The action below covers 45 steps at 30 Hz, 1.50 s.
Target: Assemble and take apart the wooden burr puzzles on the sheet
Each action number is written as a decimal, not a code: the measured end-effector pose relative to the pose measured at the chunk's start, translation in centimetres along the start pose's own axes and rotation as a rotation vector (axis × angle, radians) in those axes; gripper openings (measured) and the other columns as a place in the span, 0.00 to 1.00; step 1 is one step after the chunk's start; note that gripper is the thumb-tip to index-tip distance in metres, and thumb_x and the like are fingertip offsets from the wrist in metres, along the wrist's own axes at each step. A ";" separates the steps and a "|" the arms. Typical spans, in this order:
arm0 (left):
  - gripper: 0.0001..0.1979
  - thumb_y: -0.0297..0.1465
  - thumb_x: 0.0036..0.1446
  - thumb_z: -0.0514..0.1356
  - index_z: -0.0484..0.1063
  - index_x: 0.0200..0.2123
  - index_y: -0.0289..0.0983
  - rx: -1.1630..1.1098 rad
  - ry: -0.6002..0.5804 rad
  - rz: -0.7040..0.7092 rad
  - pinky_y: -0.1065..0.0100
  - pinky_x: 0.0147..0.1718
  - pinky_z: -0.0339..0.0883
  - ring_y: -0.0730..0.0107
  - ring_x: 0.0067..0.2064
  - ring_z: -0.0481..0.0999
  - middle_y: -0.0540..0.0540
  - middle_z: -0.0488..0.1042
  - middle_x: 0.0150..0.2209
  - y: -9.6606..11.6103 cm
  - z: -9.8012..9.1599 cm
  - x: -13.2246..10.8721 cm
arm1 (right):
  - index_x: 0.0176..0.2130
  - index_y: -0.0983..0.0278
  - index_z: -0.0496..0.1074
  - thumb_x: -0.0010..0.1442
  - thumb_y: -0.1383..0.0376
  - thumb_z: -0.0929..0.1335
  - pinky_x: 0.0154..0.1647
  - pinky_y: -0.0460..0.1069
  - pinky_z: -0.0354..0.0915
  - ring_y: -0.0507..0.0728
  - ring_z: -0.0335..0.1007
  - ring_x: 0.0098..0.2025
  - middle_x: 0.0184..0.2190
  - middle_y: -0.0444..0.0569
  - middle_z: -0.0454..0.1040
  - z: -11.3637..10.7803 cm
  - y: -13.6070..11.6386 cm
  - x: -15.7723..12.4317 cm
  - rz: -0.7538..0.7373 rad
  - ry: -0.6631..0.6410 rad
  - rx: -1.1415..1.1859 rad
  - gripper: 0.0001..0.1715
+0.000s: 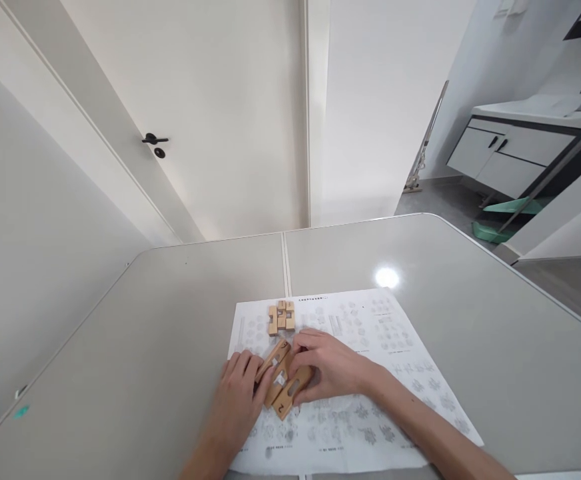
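Observation:
Low over a white printed sheet point(405, 387), both my hands are closed on notched wooden puzzle pieces lying side by side at a slant. My left hand point(238, 390) grips the left side, its thumb and fingers against the wooden piece marked 3 point(281, 348). From the right, my right hand point(328, 367) pinches the wooden piece marked 2 point(284, 403), which has an oblong slot. Another wooden piece point(272, 395) is between these two, partly covered by my fingers. Just beyond them, several small wooden blocks point(281, 317) stand grouped on the sheet.
The sheet carries rows of small diagrams and rests on a grey table point(170, 320) with a seam down its middle. A white door point(240, 120) is behind the table. At the far right are a sink cabinet point(513, 150) and a green dustpan point(490, 232).

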<state>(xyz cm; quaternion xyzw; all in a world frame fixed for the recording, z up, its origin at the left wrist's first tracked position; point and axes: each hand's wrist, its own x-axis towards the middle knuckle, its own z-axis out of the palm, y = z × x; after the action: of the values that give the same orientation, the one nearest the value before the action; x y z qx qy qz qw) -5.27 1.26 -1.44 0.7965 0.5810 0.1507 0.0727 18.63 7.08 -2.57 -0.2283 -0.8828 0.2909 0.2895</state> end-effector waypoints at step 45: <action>0.17 0.45 0.72 0.51 0.68 0.38 0.38 -0.926 -0.087 -0.103 0.74 0.17 0.62 0.78 0.12 0.66 0.55 0.74 0.20 1.2 1.5 7.4 | 0.69 0.55 0.56 0.76 0.52 0.56 0.26 0.50 0.62 0.56 0.59 0.26 0.27 0.42 0.62 -0.4 1.3 0.9 0.481 0.424 0.486 0.27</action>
<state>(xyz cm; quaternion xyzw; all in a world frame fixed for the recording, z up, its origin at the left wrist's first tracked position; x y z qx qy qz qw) -1.60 7.99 -1.36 0.6558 0.4879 0.3569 0.4521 18.54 8.68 -2.78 -0.4083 -0.6304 0.4973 0.4343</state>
